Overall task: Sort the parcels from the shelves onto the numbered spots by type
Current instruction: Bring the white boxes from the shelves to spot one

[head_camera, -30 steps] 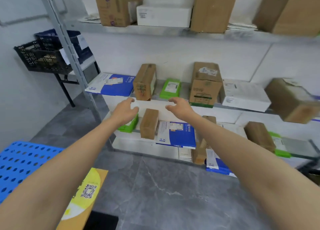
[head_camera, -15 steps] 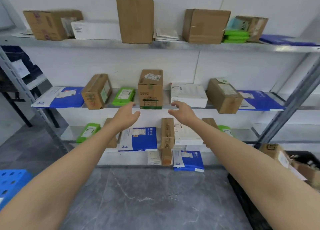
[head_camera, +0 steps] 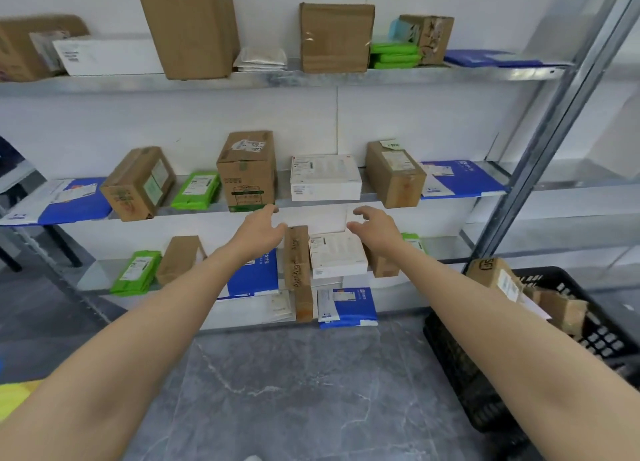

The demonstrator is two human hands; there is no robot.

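The shelves (head_camera: 346, 79) are carrying mixed parcels (head_camera: 194, 27) on three levels; the numbered spots are not showing in this view. The person is working the picking step, both arms stretching toward the middle level, where a white box (head_camera: 325, 178) is lying flat between two cartons (head_camera: 246, 169). The left hand (head_camera: 258, 233) and right hand (head_camera: 375, 230) are hovering just below it, fingers loose, grasping nothing. Next, they are probably needing to rise and close on the box's ends.

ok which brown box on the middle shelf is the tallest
The brown box between the green mailer and the white box; it stands upright and rises above every other parcel on that shelf.
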